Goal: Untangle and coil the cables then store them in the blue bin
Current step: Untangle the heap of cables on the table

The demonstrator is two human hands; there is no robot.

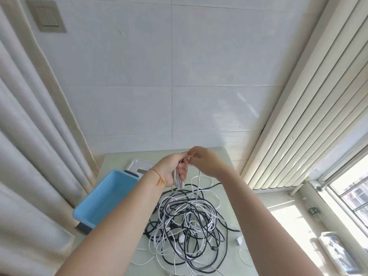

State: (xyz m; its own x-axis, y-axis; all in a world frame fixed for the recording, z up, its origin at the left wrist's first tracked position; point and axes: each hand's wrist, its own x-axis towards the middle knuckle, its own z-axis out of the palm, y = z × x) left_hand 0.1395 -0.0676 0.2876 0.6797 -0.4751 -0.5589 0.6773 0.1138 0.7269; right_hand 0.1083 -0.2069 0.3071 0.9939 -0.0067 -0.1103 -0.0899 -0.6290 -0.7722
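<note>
Above the worktop (pixel 229 160) my left hand (pixel 173 168) grips limp white cable (pixel 177 181) loops; right hand (pixel 203 159) pinches its light, slack strand.

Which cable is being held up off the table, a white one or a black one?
A white cable, looped in the left hand and pinched by the right hand. The black cables lie tangled on the table.

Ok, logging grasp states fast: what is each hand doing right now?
Left hand: grips a bundle of white cable.
Right hand: pinches a white cable strand at the left hand's fingertips.
</note>
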